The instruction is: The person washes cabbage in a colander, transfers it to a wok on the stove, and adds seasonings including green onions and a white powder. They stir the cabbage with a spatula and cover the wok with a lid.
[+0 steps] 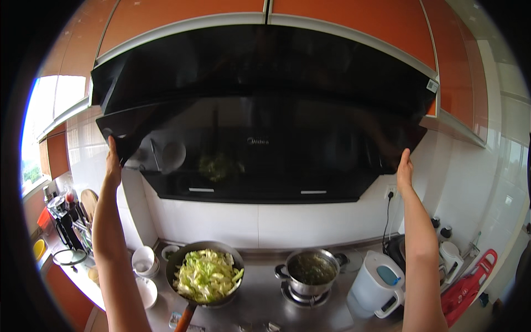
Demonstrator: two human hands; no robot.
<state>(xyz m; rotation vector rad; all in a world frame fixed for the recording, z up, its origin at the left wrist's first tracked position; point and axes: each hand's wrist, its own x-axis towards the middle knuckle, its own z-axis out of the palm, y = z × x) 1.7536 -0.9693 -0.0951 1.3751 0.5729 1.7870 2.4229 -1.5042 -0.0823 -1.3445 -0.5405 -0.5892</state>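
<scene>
A black glass front panel [265,118] of a Midea range hood [265,54] fills the upper middle of my view. My left hand [113,162] holds its left edge, thumb up along the glass. At the opposite edge my right hand [405,172] grips the panel in the same way; the fingers behind it are mostly hidden. Both arms are raised and spread wide. Below the hood, a frying pan [170,269] is heaped with chopped leafy greens [207,276]. Beside it, a steel pot [311,286] with dark liquid and greens sits on a gas burner [305,299].
Right of the pot stands a water filter jug [371,282]. White bowls [145,261] are left of the pan, whose wooden handle [185,318] points towards me. Orange cabinets [352,25] hang overhead. A plugged-in cord [389,207] runs down the wall, and a glass lid [69,257] lies far left.
</scene>
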